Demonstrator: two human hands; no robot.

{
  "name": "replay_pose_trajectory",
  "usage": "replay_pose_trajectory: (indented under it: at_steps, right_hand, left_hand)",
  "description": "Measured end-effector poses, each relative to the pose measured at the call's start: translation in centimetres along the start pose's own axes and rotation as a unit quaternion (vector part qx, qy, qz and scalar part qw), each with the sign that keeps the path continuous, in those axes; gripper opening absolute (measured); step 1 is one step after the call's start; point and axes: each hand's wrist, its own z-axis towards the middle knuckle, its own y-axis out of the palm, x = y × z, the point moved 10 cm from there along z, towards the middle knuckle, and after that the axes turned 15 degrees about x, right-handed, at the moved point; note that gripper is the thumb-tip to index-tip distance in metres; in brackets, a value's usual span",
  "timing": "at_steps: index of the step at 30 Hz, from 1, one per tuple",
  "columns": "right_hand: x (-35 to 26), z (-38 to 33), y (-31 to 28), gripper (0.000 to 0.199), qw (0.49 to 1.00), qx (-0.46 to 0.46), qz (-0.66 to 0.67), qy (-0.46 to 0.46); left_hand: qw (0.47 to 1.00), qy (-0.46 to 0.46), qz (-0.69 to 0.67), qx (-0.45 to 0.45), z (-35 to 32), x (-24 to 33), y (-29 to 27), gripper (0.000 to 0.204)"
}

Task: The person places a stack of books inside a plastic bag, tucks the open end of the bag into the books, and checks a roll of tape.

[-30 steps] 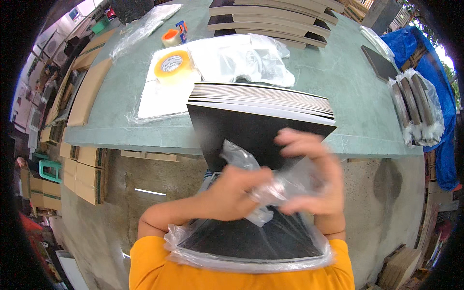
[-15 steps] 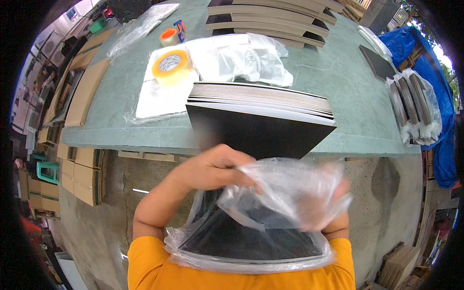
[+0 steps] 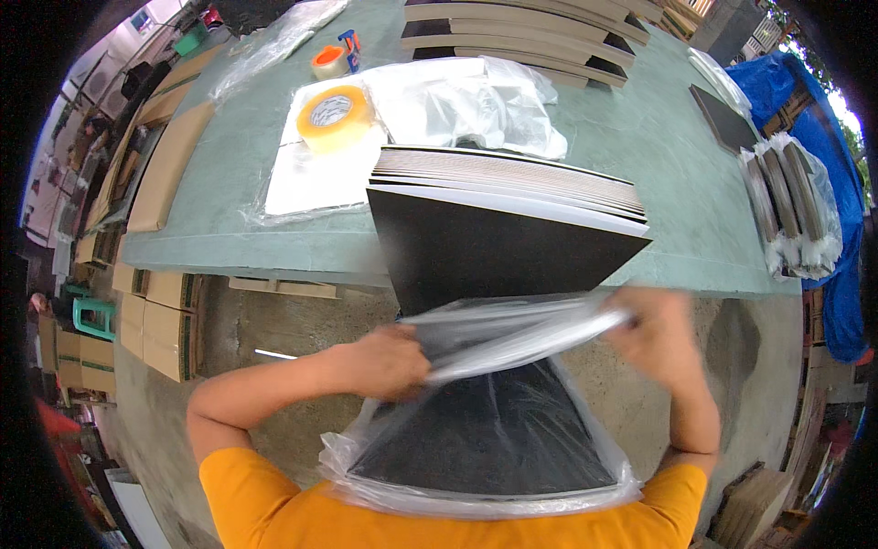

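Note:
My left hand point(image 3: 389, 361) is closed on the left side of a clear plastic bag's point(image 3: 521, 334) gathered upper edge. The slightly blurred right hand point(image 3: 654, 334) grips the other end, so the edge is drawn across between them. Inside the bag, close to my body, is a flat black panel point(image 3: 485, 435). Just beyond my hands a thick stack of boards with a black face point(image 3: 503, 242) rises in front of the table edge, its pale layered edges upward. Whether the stack and the bagged panel are joined is hidden behind the plastic.
On the green table point(image 3: 695, 201) lie a tape roll point(image 3: 334, 119), white plastic bags point(image 3: 457, 105), a smaller tape roll point(image 3: 329, 62) and piled boards point(image 3: 521, 41). Wrapped dark bundles point(image 3: 791, 206) sit at right beside a blue tarp point(image 3: 837, 284). Cartons point(image 3: 165, 329) stand left.
Both hands have moved apart, the left one leftward and down, the right one up. The bag's loose upper part has been stretched from a crumpled bunch into a taut band.

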Motion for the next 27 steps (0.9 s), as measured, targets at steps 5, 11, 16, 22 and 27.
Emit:
replay_pose_trajectory:
  at_steps: [5,11,16,22,27]
  right_hand:
    - [-0.7,-2.6,-5.9,0.023,0.935,0.352,0.018,-0.029]
    - [-1.1,-1.0,-5.8,0.049,0.91,0.382,-0.161,-0.032]
    - [2.3,-2.9,-5.3,0.052,0.929,0.369,-0.01,0.007]
    - [1.5,-1.6,-6.6,0.046,0.919,0.388,-0.066,-0.008]
    - [7.0,-3.4,-3.5,0.023,0.848,0.163,0.483,0.145]
  left_hand:
    - [0.795,-0.382,-0.04,0.469,-3.7,-7.2,-16.4,0.029]
    - [0.829,-0.208,0.201,0.479,-1.7,-4.3,-17.5,0.063]
    - [0.871,-0.141,0.162,0.441,-0.9,-4.2,-16.1,0.071]
    - [0.854,-0.137,0.191,0.464,-0.1,-3.2,-17.9,0.058]
    - [0.881,-0.083,-0.33,0.328,-1.9,-6.0,-14.6,0.032]
